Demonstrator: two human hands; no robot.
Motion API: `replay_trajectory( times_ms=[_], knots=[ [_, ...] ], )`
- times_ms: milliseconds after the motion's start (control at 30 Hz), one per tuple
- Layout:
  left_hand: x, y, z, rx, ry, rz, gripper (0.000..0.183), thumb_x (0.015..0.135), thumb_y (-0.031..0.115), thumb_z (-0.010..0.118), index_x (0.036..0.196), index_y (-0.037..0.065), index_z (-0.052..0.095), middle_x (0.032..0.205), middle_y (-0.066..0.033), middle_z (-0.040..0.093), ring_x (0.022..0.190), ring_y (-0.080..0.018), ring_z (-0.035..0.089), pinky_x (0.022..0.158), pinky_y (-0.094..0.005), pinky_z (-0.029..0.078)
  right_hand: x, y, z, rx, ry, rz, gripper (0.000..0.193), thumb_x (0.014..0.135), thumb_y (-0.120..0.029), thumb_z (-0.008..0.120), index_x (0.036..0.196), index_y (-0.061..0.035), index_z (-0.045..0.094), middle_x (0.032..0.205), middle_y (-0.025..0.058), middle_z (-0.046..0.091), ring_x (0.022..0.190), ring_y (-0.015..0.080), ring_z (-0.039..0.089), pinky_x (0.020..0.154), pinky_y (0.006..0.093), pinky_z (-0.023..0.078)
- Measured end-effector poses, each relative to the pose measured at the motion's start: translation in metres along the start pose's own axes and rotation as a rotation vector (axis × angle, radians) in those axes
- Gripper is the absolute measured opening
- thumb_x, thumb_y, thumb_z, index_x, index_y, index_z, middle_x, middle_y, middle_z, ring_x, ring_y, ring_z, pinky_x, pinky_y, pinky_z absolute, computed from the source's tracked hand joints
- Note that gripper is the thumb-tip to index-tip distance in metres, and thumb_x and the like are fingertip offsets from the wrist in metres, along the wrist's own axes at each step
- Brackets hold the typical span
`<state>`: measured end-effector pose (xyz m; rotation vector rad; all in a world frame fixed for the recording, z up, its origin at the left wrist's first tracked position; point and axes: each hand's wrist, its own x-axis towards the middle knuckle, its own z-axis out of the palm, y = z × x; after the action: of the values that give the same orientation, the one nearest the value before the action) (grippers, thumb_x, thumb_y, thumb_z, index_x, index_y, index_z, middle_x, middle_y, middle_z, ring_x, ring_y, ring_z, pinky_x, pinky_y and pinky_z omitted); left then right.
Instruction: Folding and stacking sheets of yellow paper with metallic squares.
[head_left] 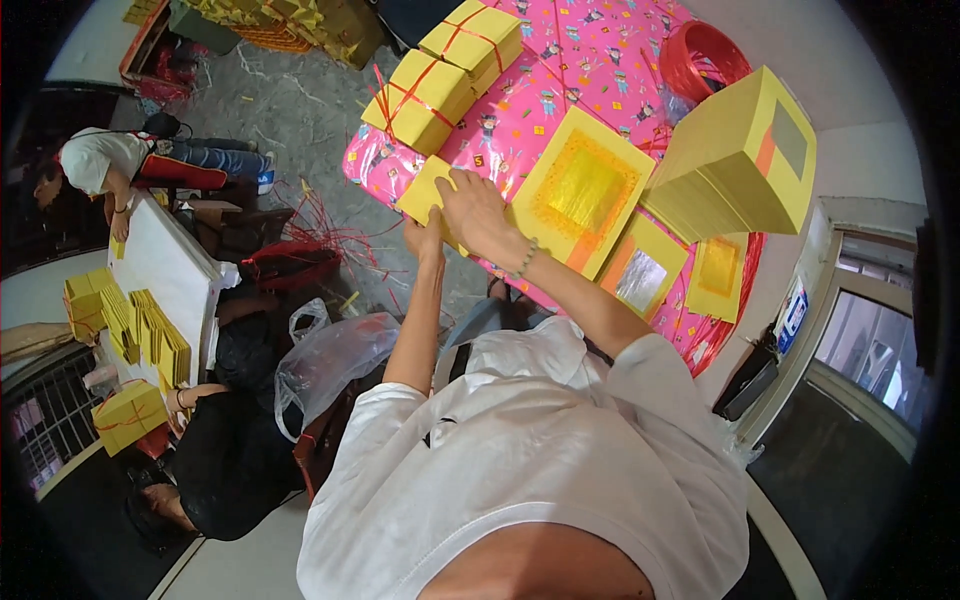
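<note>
On the near left edge of the pink table, both hands are at work on a piece of folded yellow paper [422, 193]. My left hand [426, 237] grips its near side, thumb up along the edge. Over its right part lies my right hand [475, 207], fingers bent and pressed on the paper; a bead bracelet circles that wrist. Just right of my right hand lies a pile of yellow paper sheets [540, 192] with an orange border and gold foil in the middle. The underside of the folded paper is hidden.
The patterned pink tablecloth [590, 75] carries red-tied yellow paper bundles [420, 95], a tall yellow paper stack [720, 165], a silver-foil sheet [645, 275] and a red string coil [700, 60]. A plastic bag [335, 360] is left of me. Two people work at a white table [175, 250].
</note>
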<state>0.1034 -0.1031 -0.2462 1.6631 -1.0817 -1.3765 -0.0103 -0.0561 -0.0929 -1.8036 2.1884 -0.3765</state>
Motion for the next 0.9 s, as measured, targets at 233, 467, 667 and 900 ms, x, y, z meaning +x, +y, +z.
replay_trajectory(
  times_ms=[233,467,667,900],
  knots=[
    [0.029,-0.028,-0.013,0.242,0.035,-0.017,0.059,0.071,0.028,0.074,0.113,-0.004,0.047,0.111,-0.0185,0.056,0.1,-0.0254,0.057,0.084,-0.035,0.046,-0.099,0.043,-0.06,0.295,0.312,-0.013,0.03,0.077,-0.011,0.064,0.105,-0.0029,0.059,0.105,0.0138,0.058,0.098,0.0312,0.055,0.083,0.0396,0.045],
    [-0.001,0.002,-0.006,0.022,0.027,0.031,0.07,0.076,0.022,0.072,0.122,-0.007,0.028,0.12,-0.0255,0.044,0.106,-0.0264,0.053,0.085,-0.0332,0.047,-0.175,0.084,-0.056,0.188,0.415,0.109,0.036,0.073,-0.016,0.071,0.104,-0.0013,0.058,0.103,0.0125,0.057,0.098,0.0316,0.054,0.084,0.0385,0.045],
    [-0.023,0.02,-0.007,0.327,0.289,0.093,0.074,0.073,0.028,0.071,0.125,-0.007,0.03,0.109,-0.0243,0.051,0.107,-0.0326,0.048,0.095,-0.0402,0.036,-0.189,0.087,-0.044,0.116,0.428,0.122,0.041,0.07,-0.02,0.073,0.104,-0.0032,0.06,0.105,0.0112,0.056,0.1,0.0296,0.053,0.083,0.0389,0.046],
    [-0.102,0.089,-0.002,0.254,-0.227,0.886,0.039,0.075,0.016,0.068,0.108,0.0,0.055,0.105,-0.014,0.054,0.105,-0.03,0.047,0.091,-0.04,0.036,-0.193,0.097,-0.035,0.156,0.466,0.13,0.032,0.071,-0.021,0.073,0.097,-0.0045,0.063,0.105,0.0107,0.058,0.101,0.0292,0.054,0.083,0.0387,0.047]
  ],
)
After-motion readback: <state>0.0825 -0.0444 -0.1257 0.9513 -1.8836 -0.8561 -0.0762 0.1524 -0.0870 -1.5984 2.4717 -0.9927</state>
